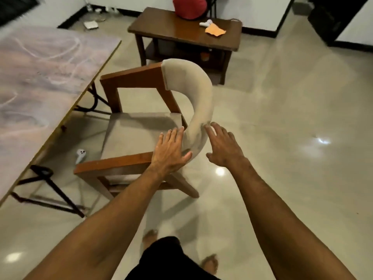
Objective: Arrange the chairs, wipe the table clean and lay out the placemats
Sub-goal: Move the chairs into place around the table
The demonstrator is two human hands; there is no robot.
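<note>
The room had a glossy pale tiled floor (pixel 282 138), with a long marbled table (pixel 50 63) running down the left side. A dark wooden side table (pixel 161 27) stood at the far end with an orange cloth (pixel 215 30) on it. The wooden armchair (pixel 141 130) stood just beside the long table's right edge, its open front turned toward it at a slight angle.

My left hand (pixel 171 150) lay flat with straight fingers on the inner side of the padded backrest (pixel 199 93), thumb against the padding. My right hand (pixel 224 146) was spread on the outer side. Blur kept me from telling whether its fingertips touched, and neither hand gripped anything.

I judged the step to be squaring this chair to the table. It wanted a firm two-handed hold on the backrest and a straight push. I would have minded the table's black leg (pixel 50 184) and the small white device (pixel 80 154) on the floor near the chair's front.
</note>
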